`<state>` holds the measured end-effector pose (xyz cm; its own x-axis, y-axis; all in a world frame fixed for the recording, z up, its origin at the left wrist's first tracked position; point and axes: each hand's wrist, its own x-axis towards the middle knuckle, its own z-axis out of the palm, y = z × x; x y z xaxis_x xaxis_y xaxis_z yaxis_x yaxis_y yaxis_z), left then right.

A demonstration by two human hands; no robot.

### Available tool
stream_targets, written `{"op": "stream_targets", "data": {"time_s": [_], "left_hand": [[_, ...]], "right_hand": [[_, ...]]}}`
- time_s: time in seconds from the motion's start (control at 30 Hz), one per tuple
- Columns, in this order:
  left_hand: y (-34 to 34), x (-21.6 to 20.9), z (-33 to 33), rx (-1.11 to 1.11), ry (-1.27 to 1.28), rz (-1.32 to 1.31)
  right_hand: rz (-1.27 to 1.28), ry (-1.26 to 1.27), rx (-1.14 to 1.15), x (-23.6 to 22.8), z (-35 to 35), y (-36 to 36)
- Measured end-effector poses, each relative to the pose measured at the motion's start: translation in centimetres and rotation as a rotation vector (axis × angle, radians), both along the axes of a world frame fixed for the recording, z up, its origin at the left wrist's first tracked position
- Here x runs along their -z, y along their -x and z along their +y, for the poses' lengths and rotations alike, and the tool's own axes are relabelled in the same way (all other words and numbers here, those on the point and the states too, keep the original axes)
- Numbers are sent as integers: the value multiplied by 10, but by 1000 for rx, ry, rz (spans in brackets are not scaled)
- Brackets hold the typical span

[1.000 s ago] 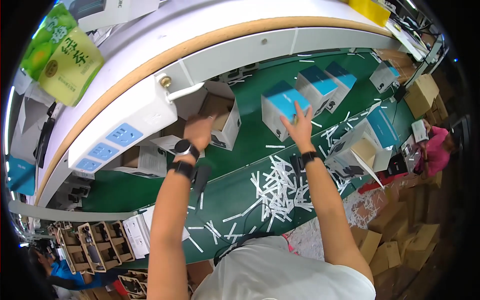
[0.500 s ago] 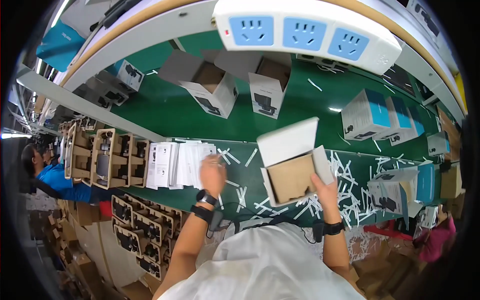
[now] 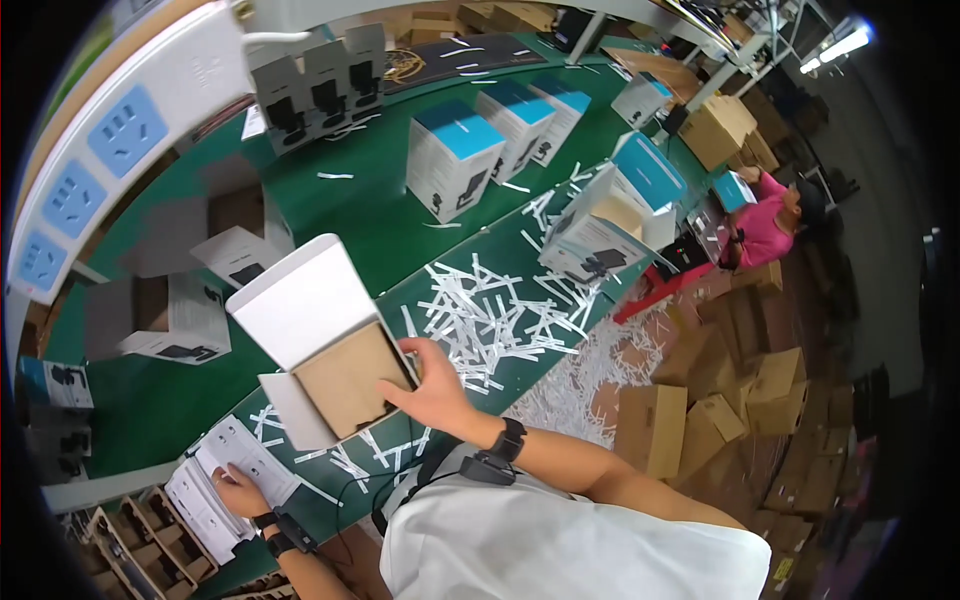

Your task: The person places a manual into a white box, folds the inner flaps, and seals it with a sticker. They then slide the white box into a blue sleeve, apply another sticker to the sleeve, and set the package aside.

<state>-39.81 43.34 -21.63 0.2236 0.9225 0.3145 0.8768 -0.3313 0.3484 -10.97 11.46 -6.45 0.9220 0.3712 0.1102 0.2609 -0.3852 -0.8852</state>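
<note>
My right hand (image 3: 435, 390) grips the near right side of an open white carton (image 3: 300, 300), thumb on the brown cardboard insert (image 3: 350, 375) that fills it. The carton's lid flap stands up, and a side flap is folded outward. Left of it, my left hand (image 3: 240, 492) lies on a fanned stack of white printed leaflets (image 3: 200, 510), its fingers touching the upper sheets and partly apart. Whether a sheet is pinched is not visible.
White paper strips (image 3: 490, 320) litter the green table (image 3: 340, 205). Two open cartons (image 3: 180, 310) stand at the left, and blue-topped boxes (image 3: 455, 160) stand beyond. A power strip (image 3: 125, 130) hangs overhead. Wooden racks (image 3: 150, 545) sit by the leaflets. A person in pink (image 3: 765, 225) works at far right.
The head view has swung right, so the scene appears turned. My left hand has moved left onto the leaflets; my right hand still holds the carton.
</note>
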Motion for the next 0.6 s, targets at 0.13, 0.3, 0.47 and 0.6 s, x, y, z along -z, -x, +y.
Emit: {"op": "stream_targets", "data": {"time_s": [0.13,0.3,0.47,0.6], "left_hand": [[-17,-44,-15,-7,9,-668],[-66,-193,-137,276,-13,-1343],[-135,-158,-164,638,-185,-531],[-145,-170,-164,651,-196,-598]], "right_hand": [[115,-10,-49,12,1,-2],[126,-26,-92,21,9,10],[-35,-34,-57,34,-9,-8],[-9,-20,-110,37,-8,-9]]}}
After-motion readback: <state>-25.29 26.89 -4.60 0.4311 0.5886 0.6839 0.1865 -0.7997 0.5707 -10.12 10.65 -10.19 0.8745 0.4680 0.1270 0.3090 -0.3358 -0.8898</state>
